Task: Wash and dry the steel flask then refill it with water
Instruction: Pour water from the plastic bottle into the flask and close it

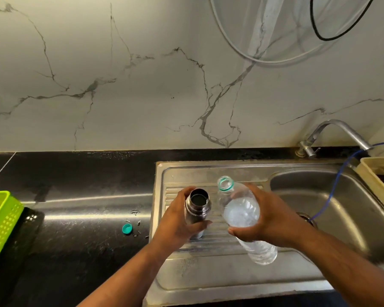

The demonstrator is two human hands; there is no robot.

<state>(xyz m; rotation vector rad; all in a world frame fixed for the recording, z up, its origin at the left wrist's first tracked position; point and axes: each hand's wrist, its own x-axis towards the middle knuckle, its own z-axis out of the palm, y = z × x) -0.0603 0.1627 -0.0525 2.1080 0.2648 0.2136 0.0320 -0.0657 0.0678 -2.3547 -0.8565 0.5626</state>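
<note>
The steel flask [197,204] stands upright on the ribbed drainboard of the sink [211,271], its mouth open and uncapped. My left hand [175,222] grips its body from the left. My right hand [268,216] holds a clear plastic water bottle [242,214], partly full, tilted with its open green-ringed neck up beside the flask's mouth. The two mouths are close but apart. No water is seen flowing.
A teal bottle cap [127,229] lies on the black counter [80,173] left of the sink, among water drops. A green plastic basket [0,224] sits at the far left. The tap [335,134] and a blue hose [335,187] reach over the basin [319,180]; a beige tray [377,176] stands right.
</note>
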